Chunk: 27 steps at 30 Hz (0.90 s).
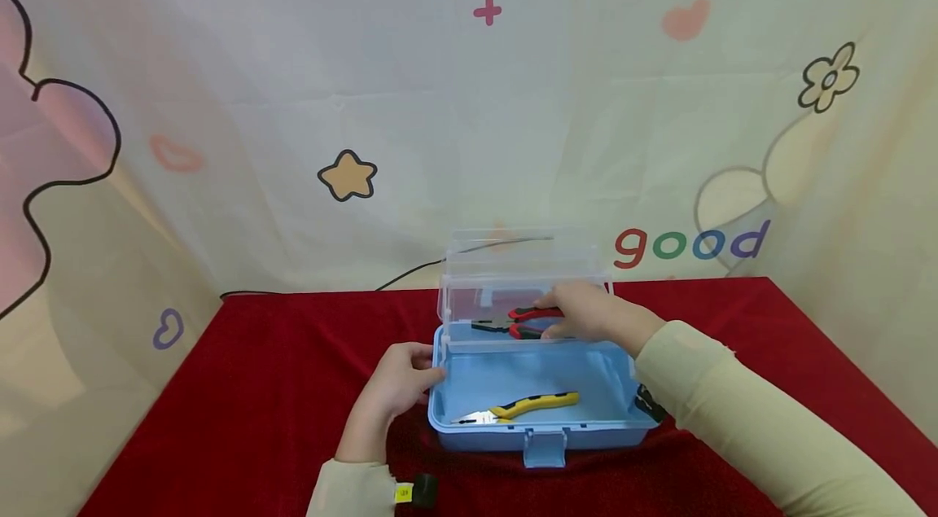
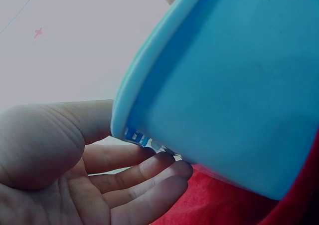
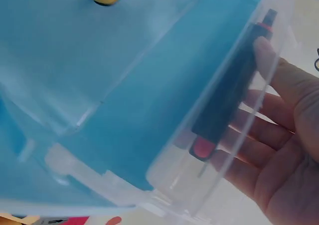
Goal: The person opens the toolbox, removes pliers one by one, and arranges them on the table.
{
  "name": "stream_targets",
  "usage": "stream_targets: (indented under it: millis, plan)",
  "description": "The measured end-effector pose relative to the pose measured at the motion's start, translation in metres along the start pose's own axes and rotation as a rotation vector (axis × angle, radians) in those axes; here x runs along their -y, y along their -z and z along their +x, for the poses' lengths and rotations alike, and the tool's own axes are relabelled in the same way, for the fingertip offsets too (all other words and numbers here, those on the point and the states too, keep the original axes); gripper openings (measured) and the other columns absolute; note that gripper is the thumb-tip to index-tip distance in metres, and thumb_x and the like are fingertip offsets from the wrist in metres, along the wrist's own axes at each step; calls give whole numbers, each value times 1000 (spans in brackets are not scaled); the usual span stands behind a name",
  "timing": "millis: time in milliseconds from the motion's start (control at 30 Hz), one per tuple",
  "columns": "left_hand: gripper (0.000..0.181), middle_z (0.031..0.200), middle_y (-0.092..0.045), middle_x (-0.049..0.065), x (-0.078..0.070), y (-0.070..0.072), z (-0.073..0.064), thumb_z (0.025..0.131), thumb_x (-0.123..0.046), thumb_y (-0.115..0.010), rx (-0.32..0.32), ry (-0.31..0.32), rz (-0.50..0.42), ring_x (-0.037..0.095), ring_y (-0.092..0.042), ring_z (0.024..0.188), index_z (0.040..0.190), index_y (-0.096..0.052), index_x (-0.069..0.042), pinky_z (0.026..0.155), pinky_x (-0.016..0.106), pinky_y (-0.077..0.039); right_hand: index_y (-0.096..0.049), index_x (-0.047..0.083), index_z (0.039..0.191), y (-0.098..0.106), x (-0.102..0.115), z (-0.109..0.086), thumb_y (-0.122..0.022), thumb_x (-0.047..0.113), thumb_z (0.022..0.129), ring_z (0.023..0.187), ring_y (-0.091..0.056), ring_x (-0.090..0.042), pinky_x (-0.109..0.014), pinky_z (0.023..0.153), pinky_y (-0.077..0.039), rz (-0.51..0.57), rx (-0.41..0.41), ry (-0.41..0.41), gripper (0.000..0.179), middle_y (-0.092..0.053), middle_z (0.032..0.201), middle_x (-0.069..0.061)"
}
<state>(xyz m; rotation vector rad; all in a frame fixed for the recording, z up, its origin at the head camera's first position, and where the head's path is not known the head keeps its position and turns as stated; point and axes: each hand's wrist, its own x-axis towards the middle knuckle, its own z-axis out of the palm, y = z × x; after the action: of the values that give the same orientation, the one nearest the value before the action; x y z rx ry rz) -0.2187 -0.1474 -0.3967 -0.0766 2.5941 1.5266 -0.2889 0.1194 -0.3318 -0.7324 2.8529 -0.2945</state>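
A light blue toolbox (image 1: pixel 535 366) stands with its clear plastic lid (image 1: pixel 528 260) raised. My left hand (image 1: pixel 399 378) holds its left end, thumb at the rim (image 2: pixel 130 90) and fingers round the corner below. My right hand (image 1: pixel 586 309) grips a pair of pliers with red-and-black handles (image 1: pixel 526 331) at the clear lid section, jaws toward the left. Through the clear plastic in the right wrist view, one dark handle (image 3: pixel 227 90) with a red end shows against my fingers. Yellow-and-black-handled pliers (image 1: pixel 538 403) lie inside the box near its front wall.
A red cloth (image 1: pixel 293 387) covers the table. Behind it hangs a pale printed curtain (image 1: pixel 410 77), with a thin black cable (image 1: pixel 410 277) along its foot. The box's front latch (image 1: pixel 545 449) hangs down. A small black device (image 1: pixel 423 491) is at my left wrist.
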Motion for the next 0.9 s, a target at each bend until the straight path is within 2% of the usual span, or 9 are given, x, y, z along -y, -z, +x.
stream_targets:
  millis: [167, 267, 367, 567, 733, 900]
  plan:
    - [42, 101, -65, 16, 1, -1, 0, 85, -10, -67, 11, -4, -18, 19, -64, 75, 123, -56, 4, 66, 36, -60, -58, 9, 130, 5, -4, -1, -76, 18, 78, 114, -55, -31, -43, 89, -53, 34, 75, -31, 56, -60, 126, -13]
    - [43, 101, -64, 15, 1, -1, -1, 85, -10, -67, 12, -9, -19, 19, -64, 75, 124, -56, 3, 67, 36, -60, -57, 10, 130, 9, -4, -1, -76, 16, 78, 118, -52, -33, -46, 91, -52, 41, 98, -35, 56, -59, 128, -13]
    - [42, 100, -65, 15, 0, 0, -1, 84, -10, -67, 4, -11, -10, 19, -64, 74, 123, -56, 4, 66, 36, -60, -56, 10, 132, 9, -5, -1, -75, 16, 79, 119, -53, -34, -44, 91, -53, 44, 84, -10, 56, -58, 129, -14]
    - [41, 99, -65, 15, -1, 0, -1, 85, -9, -66, -1, -5, -9, 18, -64, 73, 123, -56, 4, 66, 36, -60, -54, 9, 134, 0, -14, -2, -76, 20, 79, 112, -57, -32, -41, 86, -55, 28, -2, 48, 60, -60, 126, -15]
    - [42, 100, -65, 15, 1, 0, 1, 85, -10, -67, 5, -4, -10, 18, -64, 74, 123, -56, 4, 66, 35, -60, -52, 10, 136, -1, -17, -1, -80, 20, 74, 119, -53, -35, -43, 89, -54, 22, 11, 15, 68, -55, 133, -16]
    - [42, 101, -65, 15, 2, 1, 1, 85, -10, -67, 2, -12, -3, 19, -64, 75, 123, -56, 4, 66, 36, -60, -51, 8, 136, 1, -18, 2, -80, 19, 73, 116, -52, -34, -42, 87, -55, 50, 28, -30, 70, -54, 134, -17]
